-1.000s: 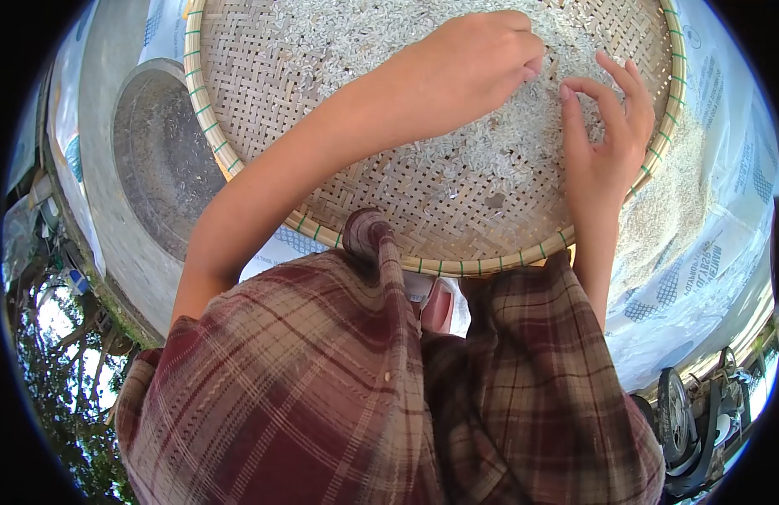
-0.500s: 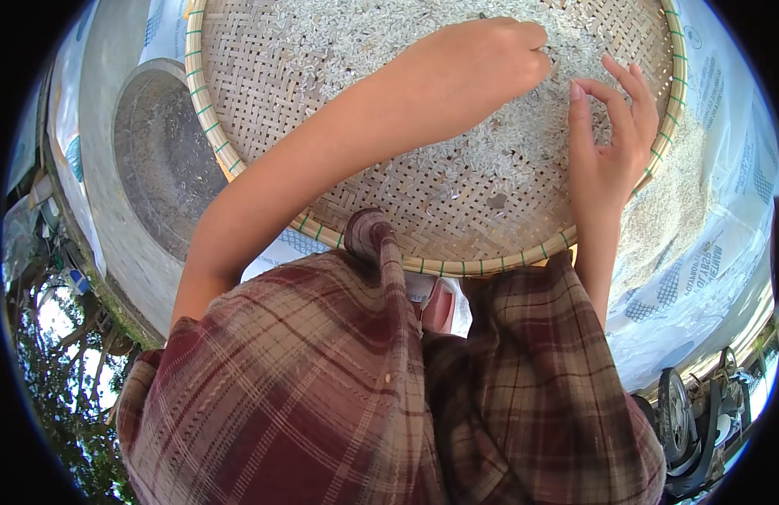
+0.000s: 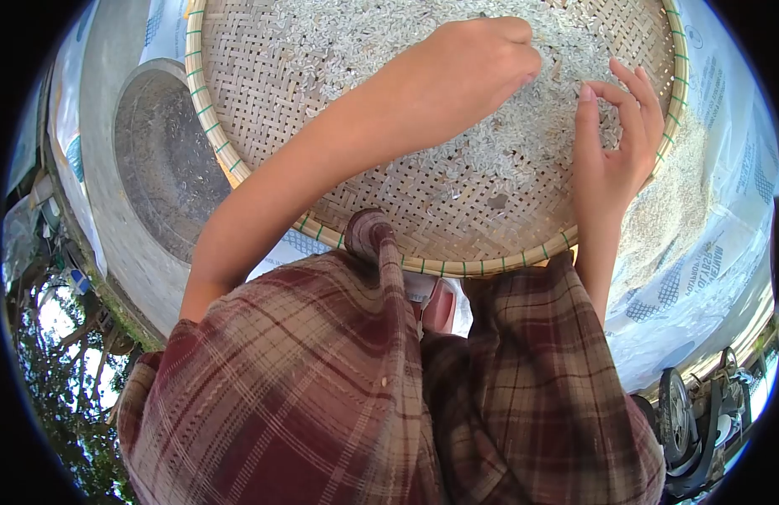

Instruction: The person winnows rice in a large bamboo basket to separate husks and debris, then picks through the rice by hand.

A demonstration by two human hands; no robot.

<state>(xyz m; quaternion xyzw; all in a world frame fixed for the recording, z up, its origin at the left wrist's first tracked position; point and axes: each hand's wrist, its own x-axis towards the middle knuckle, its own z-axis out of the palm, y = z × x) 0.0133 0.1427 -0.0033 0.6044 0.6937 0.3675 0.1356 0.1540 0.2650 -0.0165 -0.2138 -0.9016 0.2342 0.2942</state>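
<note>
My left hand (image 3: 497,67) is over the rice grains (image 3: 499,156) on a round woven bamboo tray (image 3: 263,109). Its fingers are curled together and pointed down, and whatever they hold is hidden. At the tray's right side, my right hand (image 3: 621,135) has its thumb and index fingertips together in a pinch, with the other fingers raised and bent. Anything between those tips is too small to make out. The two hands are apart. A small grey patch (image 3: 497,201) shows on the weave near the tray's lower edge.
Left of the tray is a round grey basin (image 3: 166,160) with scattered grains inside. Printed white-blue sacking (image 3: 684,311) lies on the right, with a pale grain heap (image 3: 663,219) on it. Wheels of a parked vehicle (image 3: 675,417) show at lower right, foliage (image 3: 61,404) at lower left.
My left hand has shifted slightly left, with its fingers still closed. My right hand has moved a little to the right, still pinched. The gap between them is wider.
</note>
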